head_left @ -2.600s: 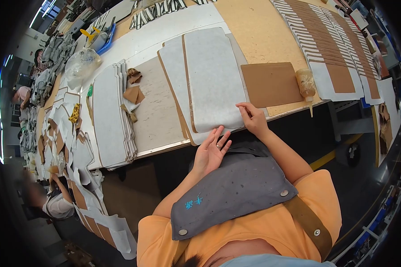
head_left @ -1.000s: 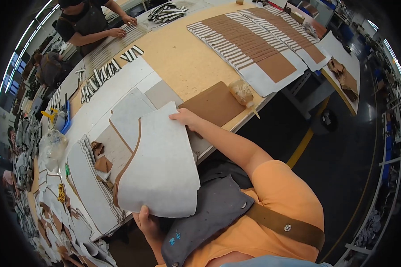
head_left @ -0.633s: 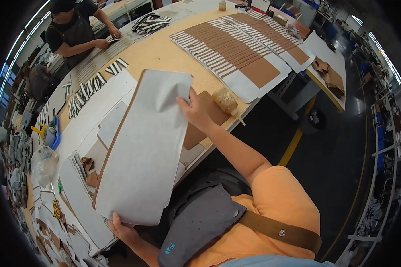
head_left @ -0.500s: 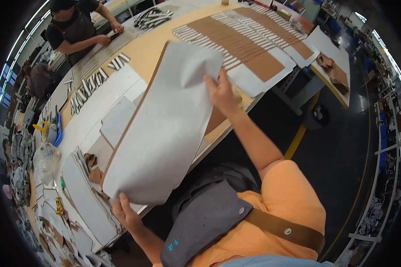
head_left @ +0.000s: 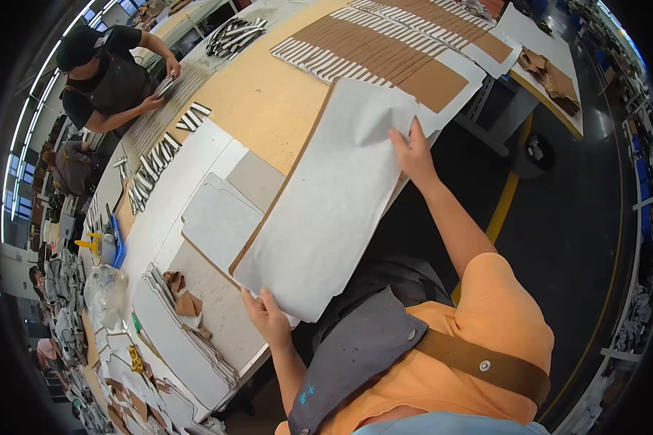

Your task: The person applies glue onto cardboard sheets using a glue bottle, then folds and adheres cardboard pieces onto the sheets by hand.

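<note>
A large white-backed, leather-like panel [head_left: 319, 196] with a brown edge slants across the table in front of me. My left hand [head_left: 268, 319] grips its near bottom corner, thumb on the white face and fingers mostly hidden beneath. At the upper right edge, my right hand [head_left: 416, 156] pinches the panel, leaving a dent in its surface. Left of the panel, a smaller pale, brown-edged piece [head_left: 221, 217] lies on the table. Beyond the panel's far end are overlapping brown panels [head_left: 370, 54] with white strips along their ends.
A co-worker [head_left: 112, 80] across the table handles strips. Bundled white-and-dark strips [head_left: 152, 163] lie nearby. At left are stacked white pieces [head_left: 178, 333], brown scraps [head_left: 189, 303], a plastic bag [head_left: 107, 293] and a blue-and-yellow tool [head_left: 112, 246]. A dark bin [head_left: 535, 156] stands on the floor.
The panel and both my hands have shifted right in the view, and the panel lies lower and flatter towards the table. The camera view has turned. The co-worker's hands have moved apart slightly.
</note>
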A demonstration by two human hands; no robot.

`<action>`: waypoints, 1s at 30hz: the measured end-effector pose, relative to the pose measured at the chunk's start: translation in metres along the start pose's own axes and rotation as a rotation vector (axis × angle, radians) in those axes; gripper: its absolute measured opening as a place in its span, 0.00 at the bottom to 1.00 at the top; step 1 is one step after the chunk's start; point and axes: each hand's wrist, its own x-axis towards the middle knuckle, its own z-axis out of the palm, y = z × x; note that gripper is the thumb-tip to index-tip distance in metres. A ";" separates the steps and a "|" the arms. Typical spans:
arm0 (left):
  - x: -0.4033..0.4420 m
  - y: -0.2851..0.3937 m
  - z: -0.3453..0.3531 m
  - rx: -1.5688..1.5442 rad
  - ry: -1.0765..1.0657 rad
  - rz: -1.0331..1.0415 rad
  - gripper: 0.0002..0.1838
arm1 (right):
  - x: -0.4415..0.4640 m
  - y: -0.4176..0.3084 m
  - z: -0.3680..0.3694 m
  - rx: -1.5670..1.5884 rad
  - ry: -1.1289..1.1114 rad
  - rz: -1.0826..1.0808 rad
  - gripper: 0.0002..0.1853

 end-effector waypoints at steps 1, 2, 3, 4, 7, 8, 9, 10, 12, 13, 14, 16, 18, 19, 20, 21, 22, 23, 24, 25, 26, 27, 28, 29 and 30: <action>0.003 -0.004 0.002 0.008 -0.040 -0.009 0.23 | 0.004 0.001 -0.009 0.037 0.009 0.030 0.24; 0.006 -0.009 0.004 0.015 -0.080 -0.017 0.23 | 0.007 0.003 -0.017 0.071 0.022 0.060 0.24; 0.011 -0.009 0.014 0.000 -0.105 -0.020 0.22 | 0.010 0.006 -0.023 0.091 0.064 0.061 0.24; 0.017 -0.010 0.025 -0.017 -0.133 -0.021 0.22 | 0.013 0.009 -0.031 0.124 0.097 0.075 0.24; 0.032 -0.001 0.055 -0.044 -0.210 -0.028 0.21 | 0.021 0.024 -0.061 0.180 0.176 0.149 0.24; 0.035 0.004 0.064 -0.042 -0.242 -0.054 0.21 | 0.025 0.029 -0.071 0.195 0.226 0.147 0.23; 0.037 0.007 0.072 -0.049 -0.279 -0.111 0.20 | 0.027 0.031 -0.079 0.210 0.274 0.147 0.22; 0.039 0.009 0.081 -0.048 -0.287 -0.108 0.20 | 0.029 0.033 -0.086 0.226 0.320 0.147 0.21; 0.045 0.013 0.099 -0.047 -0.303 -0.099 0.20 | 0.031 0.036 -0.101 0.206 0.351 0.141 0.21; 0.049 0.013 0.105 -0.045 -0.332 -0.093 0.19 | 0.033 0.039 -0.109 0.204 0.371 0.139 0.21; 0.052 0.012 0.110 -0.042 -0.357 -0.089 0.18 | 0.035 0.042 -0.115 0.202 0.387 0.139 0.21; 0.060 0.013 0.117 -0.039 -0.363 -0.059 0.17 | 0.035 0.041 -0.119 0.256 0.409 0.188 0.21; 0.065 0.013 0.113 -0.025 -0.305 -0.015 0.15 | 0.039 0.039 -0.105 0.319 0.378 0.232 0.20; 0.066 0.012 0.106 -0.016 -0.247 -0.013 0.14 | 0.042 0.036 -0.095 0.348 0.347 0.244 0.19; 0.065 0.009 0.098 -0.008 -0.191 -0.012 0.13 | 0.045 0.033 -0.086 0.374 0.316 0.257 0.19; 0.063 0.007 0.090 0.001 -0.139 -0.009 0.13 | 0.053 0.031 -0.071 0.410 0.293 0.266 0.17; 0.060 0.002 0.078 0.014 -0.084 -0.005 0.12 | 0.063 0.026 -0.054 0.448 0.224 0.322 0.17; 0.054 -0.004 0.063 0.029 -0.034 0.003 0.12 | 0.072 0.020 -0.034 0.486 0.160 0.376 0.17; 0.047 -0.007 0.052 0.041 0.011 0.014 0.11 | 0.081 0.012 -0.006 0.467 0.117 0.346 0.16; 0.038 0.005 0.044 0.038 0.039 -0.021 0.12 | 0.091 0.015 0.021 0.479 -0.007 0.256 0.15; 0.031 0.002 0.038 0.039 0.084 -0.016 0.12 | 0.099 0.006 0.044 0.337 -0.161 0.265 0.18; 0.024 -0.005 0.032 0.040 0.131 -0.010 0.12 | 0.106 0.005 0.073 0.298 -0.233 0.225 0.18; 0.018 -0.011 0.028 0.040 0.181 0.001 0.12 | 0.112 0.004 0.102 0.261 -0.306 0.178 0.18; 0.012 -0.014 0.030 -0.032 0.210 -0.076 0.12 | 0.118 0.003 0.132 0.279 -0.355 0.146 0.18; 0.004 -0.015 0.038 -0.105 0.241 -0.152 0.11 | 0.116 0.005 0.154 0.299 -0.405 0.112 0.18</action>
